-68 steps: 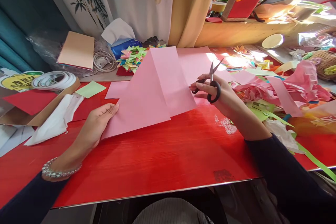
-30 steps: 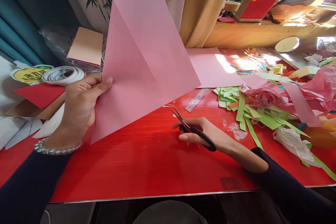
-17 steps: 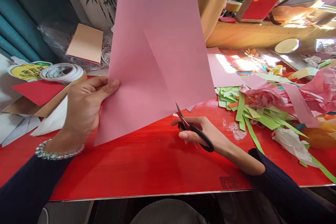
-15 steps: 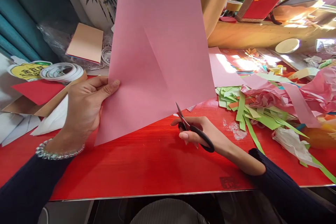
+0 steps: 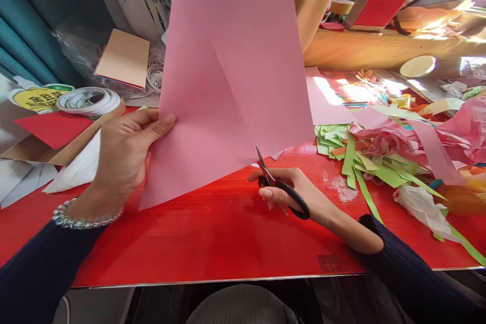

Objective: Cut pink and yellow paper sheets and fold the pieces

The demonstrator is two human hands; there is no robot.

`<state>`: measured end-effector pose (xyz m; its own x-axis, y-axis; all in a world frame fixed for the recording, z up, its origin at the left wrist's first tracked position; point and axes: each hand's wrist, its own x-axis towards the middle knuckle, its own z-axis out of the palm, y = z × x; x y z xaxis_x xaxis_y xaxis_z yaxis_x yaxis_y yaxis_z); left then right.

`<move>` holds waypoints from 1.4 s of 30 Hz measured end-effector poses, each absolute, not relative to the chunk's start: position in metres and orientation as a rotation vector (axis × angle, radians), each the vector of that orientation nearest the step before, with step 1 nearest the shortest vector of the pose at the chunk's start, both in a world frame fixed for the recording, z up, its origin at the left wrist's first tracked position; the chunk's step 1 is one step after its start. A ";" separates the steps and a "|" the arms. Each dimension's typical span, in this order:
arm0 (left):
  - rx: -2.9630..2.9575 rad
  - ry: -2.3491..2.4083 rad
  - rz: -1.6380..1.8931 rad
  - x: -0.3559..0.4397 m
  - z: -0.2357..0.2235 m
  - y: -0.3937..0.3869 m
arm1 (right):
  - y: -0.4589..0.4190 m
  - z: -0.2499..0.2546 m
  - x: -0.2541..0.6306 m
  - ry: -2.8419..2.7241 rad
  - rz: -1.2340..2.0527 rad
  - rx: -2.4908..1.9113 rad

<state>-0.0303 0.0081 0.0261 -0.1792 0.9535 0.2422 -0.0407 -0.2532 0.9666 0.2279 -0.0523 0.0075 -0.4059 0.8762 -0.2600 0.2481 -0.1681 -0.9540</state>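
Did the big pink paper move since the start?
Yes. The pink paper was lying on the red table; now the left hand holds it upright above it.

The pink paper [image 5: 228, 71] runs off the top edge of the frame, so its upper end is unseen, and it hides the wall hanging and table behind it at centre. The fingers of the left hand [image 5: 121, 154] lie behind the sheet; only the thumb shows. The scissors [image 5: 279, 185] tips touch the paper's lower edge; whether they bite in is unclear.
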 end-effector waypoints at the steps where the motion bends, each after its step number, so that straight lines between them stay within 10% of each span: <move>1: 1.254 1.155 1.552 -0.031 0.026 0.008 | -0.052 0.007 0.227 -1.589 1.616 -1.281; 42: 1.151 1.264 1.405 -0.026 0.027 0.003 | -0.055 -0.002 0.222 -1.532 1.522 -1.326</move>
